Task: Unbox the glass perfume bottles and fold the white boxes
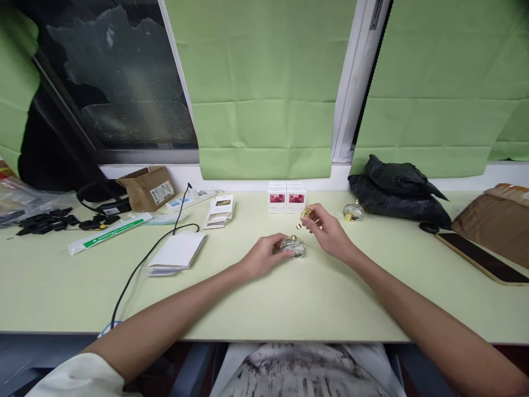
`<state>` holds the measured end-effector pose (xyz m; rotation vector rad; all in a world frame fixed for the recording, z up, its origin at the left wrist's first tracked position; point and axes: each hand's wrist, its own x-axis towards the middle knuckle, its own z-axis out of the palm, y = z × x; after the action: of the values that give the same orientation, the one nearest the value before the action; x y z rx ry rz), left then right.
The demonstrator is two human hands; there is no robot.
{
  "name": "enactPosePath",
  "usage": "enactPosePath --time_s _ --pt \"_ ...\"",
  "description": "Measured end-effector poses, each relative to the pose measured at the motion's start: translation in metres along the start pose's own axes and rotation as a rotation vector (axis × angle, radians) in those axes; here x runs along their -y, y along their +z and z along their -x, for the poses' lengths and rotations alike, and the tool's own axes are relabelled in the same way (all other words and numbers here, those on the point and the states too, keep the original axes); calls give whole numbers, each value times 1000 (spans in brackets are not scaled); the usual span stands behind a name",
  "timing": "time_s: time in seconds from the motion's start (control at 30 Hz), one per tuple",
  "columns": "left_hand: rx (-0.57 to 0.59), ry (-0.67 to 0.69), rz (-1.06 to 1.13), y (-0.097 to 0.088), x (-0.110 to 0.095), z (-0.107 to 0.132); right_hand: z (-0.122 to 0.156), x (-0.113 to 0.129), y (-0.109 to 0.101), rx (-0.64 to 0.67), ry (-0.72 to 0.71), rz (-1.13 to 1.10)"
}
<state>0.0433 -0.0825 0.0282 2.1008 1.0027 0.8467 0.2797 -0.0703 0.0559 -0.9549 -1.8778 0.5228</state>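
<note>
My left hand (264,255) rests on the pale green table (289,298) with its fingers closed round a small clear glass perfume bottle (294,247) with a gold neck. Just above and right of it, my right hand (328,231) pinches the bottle's gold cap (306,213) between its fingertips. A tiny pale piece (298,226) shows just below the cap. Two white boxes with pink labels (286,198) stand behind the hands. A second small glass bottle (353,210) stands to the right of the boxes.
A black plastic bag (397,190), a phone (481,256) and a brown padded envelope (494,218) lie at the right. To the left are folded white leaflets (177,252), a black cable (149,253), a power strip (192,200), a cardboard box (147,187) and black clips (45,220).
</note>
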Motion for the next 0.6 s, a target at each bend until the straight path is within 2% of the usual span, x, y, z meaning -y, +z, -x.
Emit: enactPosePath --time_s 0.07,0.27,0.43,0.6 --pt "-9 0 -1 0 0 0 -1 -12 -3 16 9 101" --pt "-26 -2 -52 -6 -2 2 5 -42 -6 226 144 300" --pt "-10 4 -123 -17 -6 5 6 -50 -14 275 153 335" --pt "-13 -5 -122 -18 -5 5 5 -56 -16 271 160 310"
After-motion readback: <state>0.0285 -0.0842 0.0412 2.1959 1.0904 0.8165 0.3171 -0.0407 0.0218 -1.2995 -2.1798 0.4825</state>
